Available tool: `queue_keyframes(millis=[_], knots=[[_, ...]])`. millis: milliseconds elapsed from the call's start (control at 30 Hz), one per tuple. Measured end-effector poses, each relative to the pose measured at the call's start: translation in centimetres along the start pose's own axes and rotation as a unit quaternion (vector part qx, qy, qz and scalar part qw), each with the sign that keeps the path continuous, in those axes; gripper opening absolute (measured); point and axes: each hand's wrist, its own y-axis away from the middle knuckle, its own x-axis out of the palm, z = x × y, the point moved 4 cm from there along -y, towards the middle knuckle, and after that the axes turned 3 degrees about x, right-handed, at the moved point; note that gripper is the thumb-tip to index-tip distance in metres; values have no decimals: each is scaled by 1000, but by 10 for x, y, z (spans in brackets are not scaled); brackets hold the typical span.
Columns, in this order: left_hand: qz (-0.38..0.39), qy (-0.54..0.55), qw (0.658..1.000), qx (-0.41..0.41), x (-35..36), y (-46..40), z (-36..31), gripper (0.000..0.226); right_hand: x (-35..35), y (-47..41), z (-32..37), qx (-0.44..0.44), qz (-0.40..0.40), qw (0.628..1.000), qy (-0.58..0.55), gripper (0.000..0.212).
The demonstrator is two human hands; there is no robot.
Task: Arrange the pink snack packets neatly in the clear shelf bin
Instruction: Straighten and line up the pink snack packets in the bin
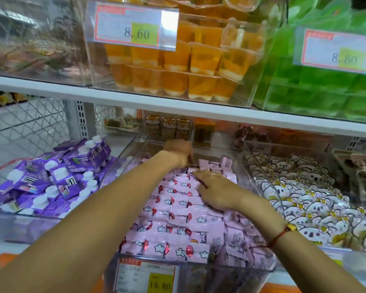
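Pink snack packets (178, 210) with red and white prints fill the clear shelf bin (272, 194) in overlapping rows, and several lie loose at the back (216, 166). My left hand (179, 152) reaches to the far end of the bin, fingers curled down onto packets there; whether it holds one is hidden. My right hand (215, 191) lies on the rows in the middle of the bin, fingers bent against the packets, with a red string bracelet on its wrist.
A bin of purple pouches with white caps (57, 178) stands to the left, a bin of white koala-print packets (304, 197) to the right. Overhead, a white shelf (135, 100) carries orange jelly cups (178, 66) and green packs (317, 92). A price tag (148, 278) fronts the pink bin.
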Motion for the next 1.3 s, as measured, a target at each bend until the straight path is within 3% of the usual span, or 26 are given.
queue_keyframes(millis=[167,300,367,500,600,633,733,800,900,1000,1067,1100,1167,1200,1233,1300], knots=[[-60,-2,998,-28,3,2,-1,15,1,0,0,4,0,1000,-13,51],[-147,124,979,-66,-1,12,7,12,0,-2,-3,20,6,999,-30,51],[-201,273,933,-119,-9,18,11,15,-1,-2,-2,25,5,999,-37,50],[-301,500,780,-225,-22,42,12,23,-1,0,-1,32,6,999,-34,50],[-346,631,647,-254,-28,78,10,21,-3,4,-1,30,-8,997,-66,50],[-345,661,616,-254,-30,92,7,18,-5,7,0,30,-18,995,-95,49],[-339,688,591,-249,-35,133,0,17,-23,22,3,36,-129,981,-139,40],[-334,700,581,-245,-36,155,-4,15,-34,42,8,14,-222,953,-206,39],[-297,739,546,-258,-30,173,-10,15,-41,75,32,-104,-221,909,-338,47],[-221,792,513,-246,-24,177,-19,24,-43,91,50,-195,-248,907,-279,42],[-185,782,552,-222,-23,177,-21,27,-48,92,46,-172,-287,890,-309,26],[-187,745,605,-210,-23,177,-19,27,-49,91,42,-142,-280,876,-366,24],[-227,603,748,-155,-31,177,-16,25,-46,86,32,-63,-234,836,-491,22],[-241,539,800,-108,-36,177,-17,25,-43,84,28,-23,-212,820,-532,20],[-243,497,831,-65,-38,176,-21,25,-41,81,26,10,-186,803,-565,20],[-229,472,851,-22,-41,175,-26,23,-35,79,25,55,-141,764,-627,20]])
